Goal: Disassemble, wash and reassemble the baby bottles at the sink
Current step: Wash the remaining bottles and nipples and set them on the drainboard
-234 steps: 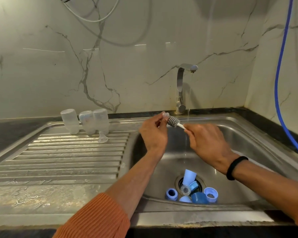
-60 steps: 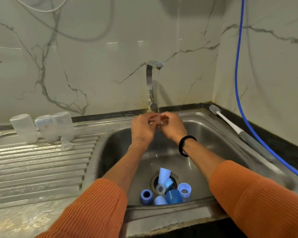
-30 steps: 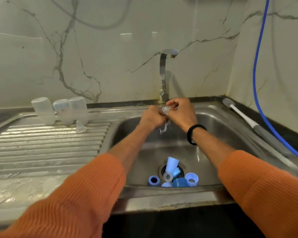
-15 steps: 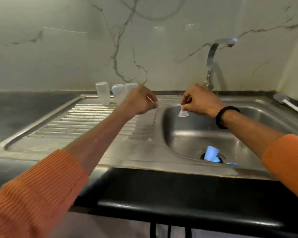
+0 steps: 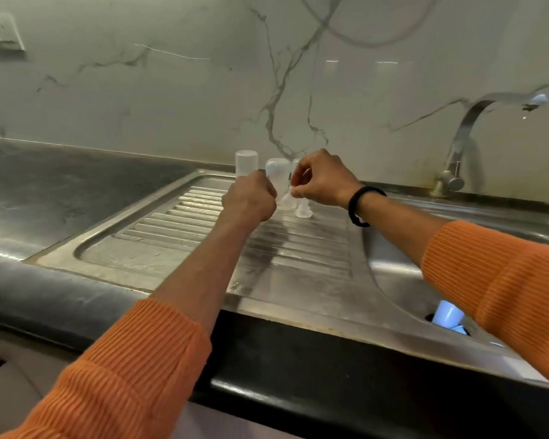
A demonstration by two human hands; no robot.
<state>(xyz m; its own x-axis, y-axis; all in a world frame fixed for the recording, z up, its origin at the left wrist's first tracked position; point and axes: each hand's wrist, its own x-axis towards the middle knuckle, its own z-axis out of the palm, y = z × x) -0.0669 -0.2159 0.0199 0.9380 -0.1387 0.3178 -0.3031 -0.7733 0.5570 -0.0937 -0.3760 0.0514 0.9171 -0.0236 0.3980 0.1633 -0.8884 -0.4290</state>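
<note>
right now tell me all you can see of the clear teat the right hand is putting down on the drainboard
The teat is a small, clear, soft-looking cone, nearly see-through against the steel. It hangs upright from the right hand, whose fingertips pinch its narrow top, wide base down at the ribbed drainboard. Whether it touches is unclear. A second teat stands just beside it.

My table (image 5: 61, 198) is dark stone with a steel drainboard (image 5: 178, 236) set in it. At the drainboard's far edge stand three clear upturned bottles (image 5: 246, 163), with two clear teats (image 5: 303, 209) just near of them.
</note>
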